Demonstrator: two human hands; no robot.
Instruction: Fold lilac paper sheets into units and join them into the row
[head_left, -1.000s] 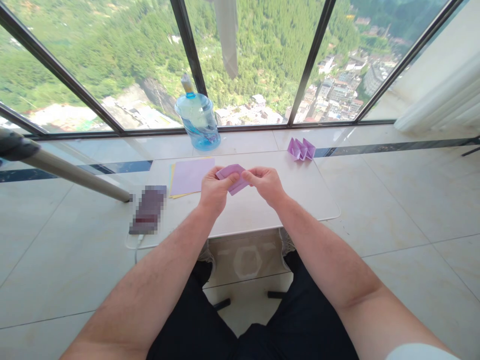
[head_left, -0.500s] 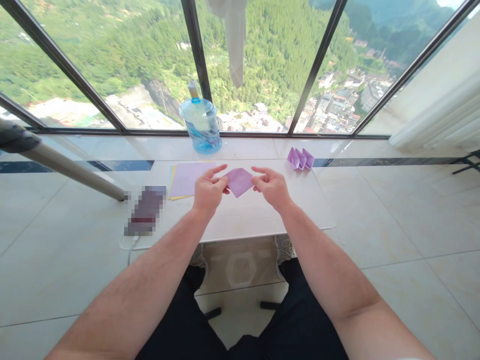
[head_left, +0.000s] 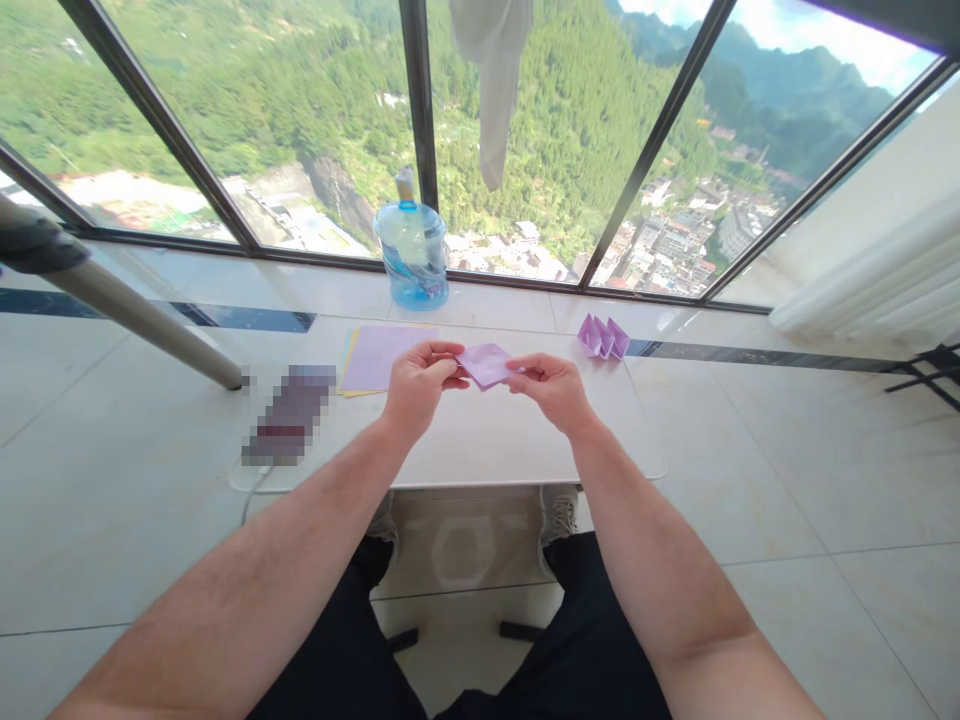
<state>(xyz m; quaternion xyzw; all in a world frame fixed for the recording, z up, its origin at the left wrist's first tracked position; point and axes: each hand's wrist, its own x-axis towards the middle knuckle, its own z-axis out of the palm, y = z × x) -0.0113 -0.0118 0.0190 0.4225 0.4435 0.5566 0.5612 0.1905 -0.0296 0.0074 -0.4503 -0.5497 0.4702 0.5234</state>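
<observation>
A small folded piece of purple paper (head_left: 486, 365) is held up above the white table (head_left: 480, 445). My left hand (head_left: 426, 378) pinches its left corner between thumb and fingers. At the opposite corner, my right hand (head_left: 551, 385) grips the same paper. The paper looks like a diamond, with its lower point towards me and a fold edge along the front. Left of my left hand lies a stack of paper sheets (head_left: 382, 358), purple on top with yellow and blue edges showing. Several folded purple paper pieces (head_left: 602, 338) stand in a row at the far right of the table.
A blurred-out phone-like object (head_left: 291, 415) with a white cable lies at the table's left end. Behind the table stands a large blue water bottle (head_left: 414, 258) by the window. A grey pole (head_left: 150, 308) slants in from the left. My shoes are under the table's front edge.
The paper has turned from a flat, front-facing shape to a more tilted diamond. My index fingers, stretched out before, are now curled onto its corners. The camera view has shifted and tilted slightly.
</observation>
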